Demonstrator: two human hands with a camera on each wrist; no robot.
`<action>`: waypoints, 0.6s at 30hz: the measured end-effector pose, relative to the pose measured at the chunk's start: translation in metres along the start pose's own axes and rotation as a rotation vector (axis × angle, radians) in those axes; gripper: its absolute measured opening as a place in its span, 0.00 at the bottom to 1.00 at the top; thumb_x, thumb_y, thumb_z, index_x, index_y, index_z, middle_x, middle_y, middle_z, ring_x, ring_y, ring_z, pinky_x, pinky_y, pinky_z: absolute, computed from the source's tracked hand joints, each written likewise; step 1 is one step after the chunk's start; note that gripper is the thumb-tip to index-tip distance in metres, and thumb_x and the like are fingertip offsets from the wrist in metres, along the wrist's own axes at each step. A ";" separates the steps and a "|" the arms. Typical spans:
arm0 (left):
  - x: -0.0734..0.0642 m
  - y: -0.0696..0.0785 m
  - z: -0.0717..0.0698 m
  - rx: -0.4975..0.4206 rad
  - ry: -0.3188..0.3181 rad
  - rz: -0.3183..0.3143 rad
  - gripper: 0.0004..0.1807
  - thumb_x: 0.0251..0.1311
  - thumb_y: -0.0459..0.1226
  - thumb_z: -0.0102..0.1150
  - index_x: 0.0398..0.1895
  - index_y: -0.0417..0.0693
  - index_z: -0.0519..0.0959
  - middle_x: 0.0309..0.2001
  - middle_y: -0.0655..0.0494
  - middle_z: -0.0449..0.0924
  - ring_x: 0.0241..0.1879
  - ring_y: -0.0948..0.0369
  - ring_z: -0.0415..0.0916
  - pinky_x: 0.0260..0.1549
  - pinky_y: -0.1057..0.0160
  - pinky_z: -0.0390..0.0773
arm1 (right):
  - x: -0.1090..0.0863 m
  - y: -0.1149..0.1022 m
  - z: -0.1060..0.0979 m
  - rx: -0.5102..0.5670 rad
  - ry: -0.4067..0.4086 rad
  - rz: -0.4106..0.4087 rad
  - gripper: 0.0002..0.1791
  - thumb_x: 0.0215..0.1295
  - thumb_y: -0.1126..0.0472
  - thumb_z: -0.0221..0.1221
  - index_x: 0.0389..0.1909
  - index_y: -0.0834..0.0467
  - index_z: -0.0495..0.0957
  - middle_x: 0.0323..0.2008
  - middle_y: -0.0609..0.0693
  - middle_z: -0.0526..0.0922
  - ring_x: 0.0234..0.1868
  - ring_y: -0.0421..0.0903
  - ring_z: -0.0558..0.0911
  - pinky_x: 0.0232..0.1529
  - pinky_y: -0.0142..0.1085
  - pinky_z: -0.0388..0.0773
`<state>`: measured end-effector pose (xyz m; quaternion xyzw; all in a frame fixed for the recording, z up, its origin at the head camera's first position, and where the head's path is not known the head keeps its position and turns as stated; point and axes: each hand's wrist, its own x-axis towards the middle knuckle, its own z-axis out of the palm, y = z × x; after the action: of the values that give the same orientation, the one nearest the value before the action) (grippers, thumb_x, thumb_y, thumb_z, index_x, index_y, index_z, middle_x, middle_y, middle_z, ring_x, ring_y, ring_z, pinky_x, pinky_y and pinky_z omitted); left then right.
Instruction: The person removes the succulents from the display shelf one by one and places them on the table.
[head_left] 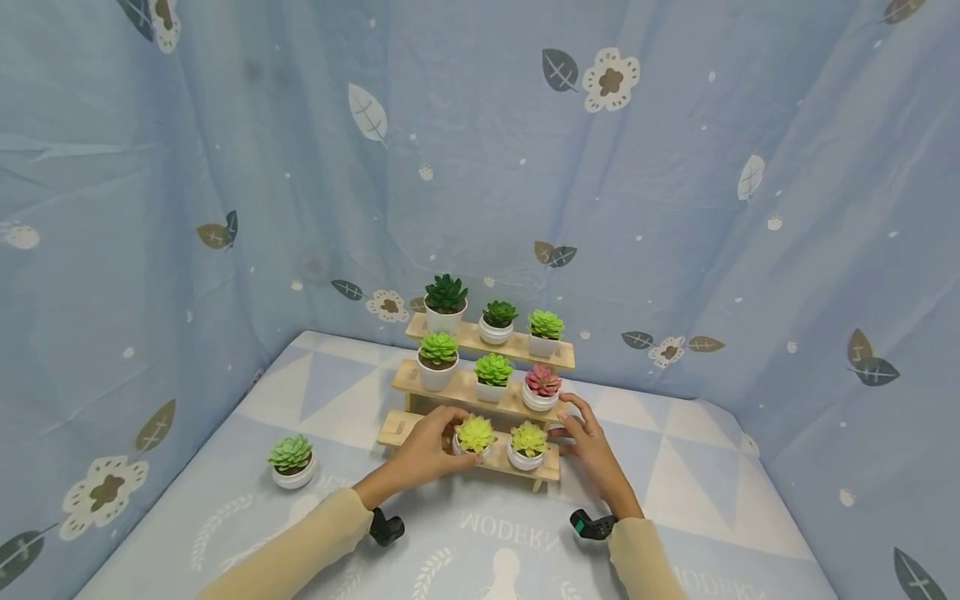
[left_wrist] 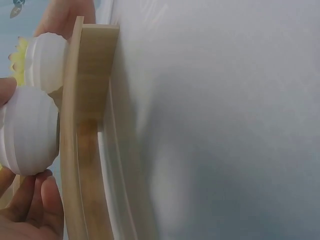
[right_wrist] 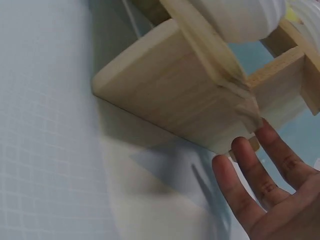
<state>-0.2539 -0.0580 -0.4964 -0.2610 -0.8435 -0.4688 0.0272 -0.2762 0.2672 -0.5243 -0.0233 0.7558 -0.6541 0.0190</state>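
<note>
A three-tier wooden plant stand (head_left: 395,427) stands on the table, bearing small potted succulents. My left hand (head_left: 426,450) pinches a yellow-green succulent in a white pot (head_left: 476,435) at the bottom tier, thumb on one side and fingers on the other. In the left wrist view that round pot (left_wrist: 31,132) is right beside the shelf; whether it rests fully there I cannot tell. Another yellow-green succulent (head_left: 528,442) sits to its right. At the stand's right end is my right hand (head_left: 592,446), its fingers (right_wrist: 250,172) extended, fingertips at the wooden edge (right_wrist: 245,100).
The middle tier holds two green succulents and a pink succulent (head_left: 542,383); the top tier holds three green ones, including a dark green succulent (head_left: 446,297). A pale green potted succulent (head_left: 292,461) stands on the tablecloth (head_left: 345,417) at left. A blue curtain (head_left: 480,167) hangs behind.
</note>
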 end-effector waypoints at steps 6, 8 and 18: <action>-0.009 -0.003 -0.006 -0.022 -0.015 -0.015 0.34 0.55 0.52 0.78 0.62 0.50 0.77 0.45 0.61 0.74 0.37 0.61 0.72 0.34 0.63 0.77 | -0.003 -0.006 -0.005 0.018 -0.023 0.029 0.28 0.77 0.41 0.56 0.72 0.38 0.63 0.62 0.63 0.75 0.60 0.66 0.78 0.49 0.50 0.81; -0.014 -0.004 -0.008 -0.016 -0.011 -0.022 0.35 0.54 0.52 0.78 0.62 0.51 0.77 0.44 0.61 0.73 0.36 0.60 0.72 0.33 0.64 0.77 | -0.002 -0.006 -0.003 0.010 -0.028 0.031 0.29 0.76 0.40 0.56 0.73 0.39 0.63 0.62 0.63 0.75 0.59 0.65 0.79 0.49 0.50 0.82; -0.028 -0.008 -0.019 0.005 0.005 -0.021 0.31 0.55 0.51 0.78 0.60 0.52 0.78 0.46 0.62 0.75 0.38 0.62 0.72 0.33 0.65 0.77 | 0.003 -0.003 -0.003 -0.008 -0.040 0.045 0.31 0.75 0.35 0.54 0.74 0.36 0.60 0.66 0.62 0.74 0.61 0.63 0.78 0.50 0.50 0.81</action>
<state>-0.2375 -0.0877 -0.5000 -0.2507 -0.8473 -0.4675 0.0252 -0.2791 0.2698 -0.5205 -0.0195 0.7584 -0.6497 0.0487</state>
